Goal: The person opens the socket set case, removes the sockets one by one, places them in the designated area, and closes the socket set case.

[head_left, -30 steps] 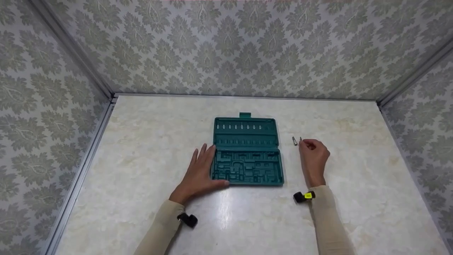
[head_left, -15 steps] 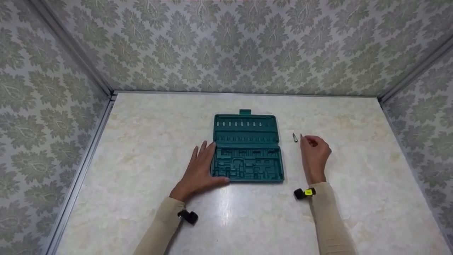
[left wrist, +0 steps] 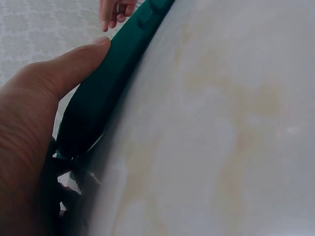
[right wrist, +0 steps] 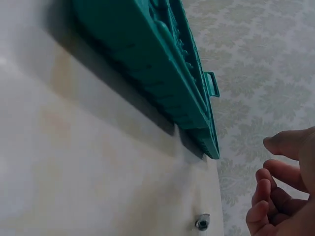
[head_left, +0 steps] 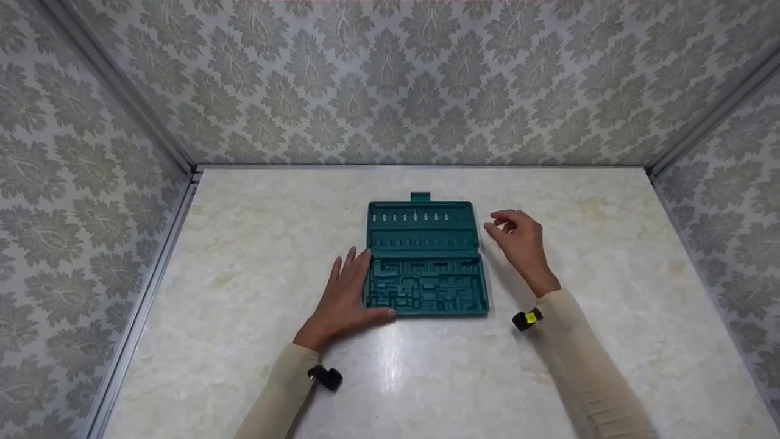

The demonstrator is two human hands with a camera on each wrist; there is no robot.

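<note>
In the head view, a green case point(head_left: 425, 237) lies with its lid laid back in the middle of the frame, on a pale table point(head_left: 244, 244), before a patterned wall point(head_left: 396, 85). A row of small bits point(head_left: 395, 217) sits in its upper half. The left hand point(head_left: 341, 302) has its fingers straight and spread along the left edge of the lower half, with the thumb at the front edge. The right hand point(head_left: 523, 244) is just right of the upper half, thumb and index finger narrowly apart.

The left wrist view shows better that the thumb rests on the case's edge. This hand covers the left part of the frame; its other fingers are too dark to make out. The right hand appears at the top edge.

In the right wrist view, a metal piece point(right wrist: 202, 222) lies at the bottom, which I cannot find in the head view. Thumb and index finger have a small gap, the other fingers are curled; whether they hold something small, I cannot tell.
</note>
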